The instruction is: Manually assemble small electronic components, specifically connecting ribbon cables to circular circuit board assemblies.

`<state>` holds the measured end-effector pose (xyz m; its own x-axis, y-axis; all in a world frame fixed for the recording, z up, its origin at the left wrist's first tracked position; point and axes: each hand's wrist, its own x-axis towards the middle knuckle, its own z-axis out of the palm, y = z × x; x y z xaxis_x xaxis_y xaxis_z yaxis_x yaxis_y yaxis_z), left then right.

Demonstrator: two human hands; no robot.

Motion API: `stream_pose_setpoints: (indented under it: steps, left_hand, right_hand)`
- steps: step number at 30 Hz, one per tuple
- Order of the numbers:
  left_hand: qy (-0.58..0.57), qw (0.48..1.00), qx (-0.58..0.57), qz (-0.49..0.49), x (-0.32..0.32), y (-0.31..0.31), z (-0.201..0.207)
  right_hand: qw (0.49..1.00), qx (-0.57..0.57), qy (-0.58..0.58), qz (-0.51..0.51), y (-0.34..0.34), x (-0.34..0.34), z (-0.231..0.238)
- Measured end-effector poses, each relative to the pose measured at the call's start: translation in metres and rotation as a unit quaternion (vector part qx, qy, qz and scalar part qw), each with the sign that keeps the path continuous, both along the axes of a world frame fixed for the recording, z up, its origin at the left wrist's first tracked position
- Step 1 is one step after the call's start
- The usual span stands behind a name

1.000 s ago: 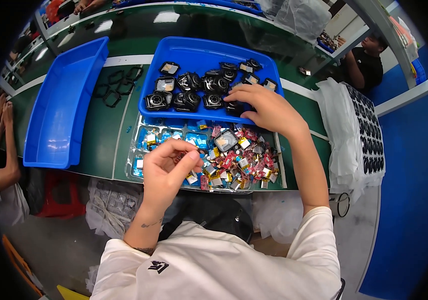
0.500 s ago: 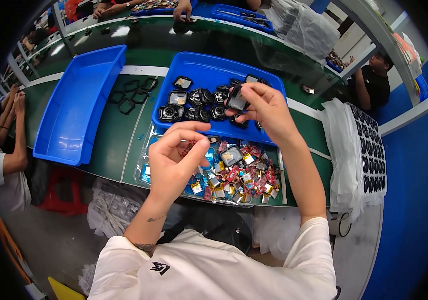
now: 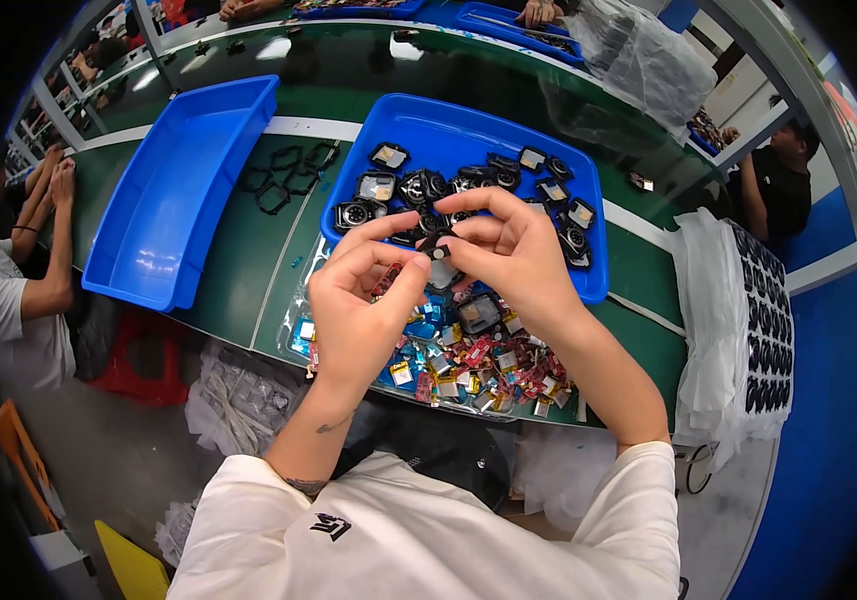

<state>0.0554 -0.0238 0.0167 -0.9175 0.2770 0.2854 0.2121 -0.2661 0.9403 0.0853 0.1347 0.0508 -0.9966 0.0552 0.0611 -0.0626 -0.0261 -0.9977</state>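
My right hand (image 3: 520, 255) pinches a small black watch case (image 3: 436, 243) above the near edge of the blue tray. The fingertips of my left hand (image 3: 360, 305) close on the left side of the same case. A small red circuit board (image 3: 385, 280) shows within the curl of the left fingers. Between them, the fingers hide most of the case. Behind my hands the blue tray (image 3: 488, 112) holds several black watch cases. Below them, a clear tray (image 3: 293, 335) bears a heap of red circuit boards, silver battery cells and blue film pieces.
A long blue bin (image 3: 153, 215) stands at the left on the green bench (image 3: 228, 235). Several black frames (image 3: 273, 197) lie beside it. White-wrapped trays of black parts (image 3: 763, 310) stand at the right. Other people sit at the left, far side and right.
My right hand has come down and left from over the blue tray with the watch case, meeting my left hand. The head view has shifted slightly.
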Motion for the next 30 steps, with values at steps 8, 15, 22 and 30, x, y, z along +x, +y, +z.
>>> stream_pose_setpoints:
  steps: [8, 15, 22, 30]
  left_hand:
    - [0.005, 0.999, -0.006, 0.039, -0.005, 0.000, -0.006]
    - [0.021, 0.999, 0.007, 0.049, -0.008, 0.001, -0.011]
    - [-0.033, 0.999, 0.020, 0.033, -0.004, 0.000, -0.009]
    - [0.123, 0.983, -0.088, 0.107, 0.017, -0.003, -0.004]
  right_hand:
    - [0.998, 0.060, 0.033, -0.006, -0.007, 0.004, -0.002]
    - [0.995, 0.064, 0.079, -0.021, -0.015, 0.007, -0.005]
    - [0.991, 0.093, 0.095, -0.033, -0.017, 0.008, -0.007]
    - [0.992, 0.023, 0.116, -0.046, -0.016, 0.010, -0.010]
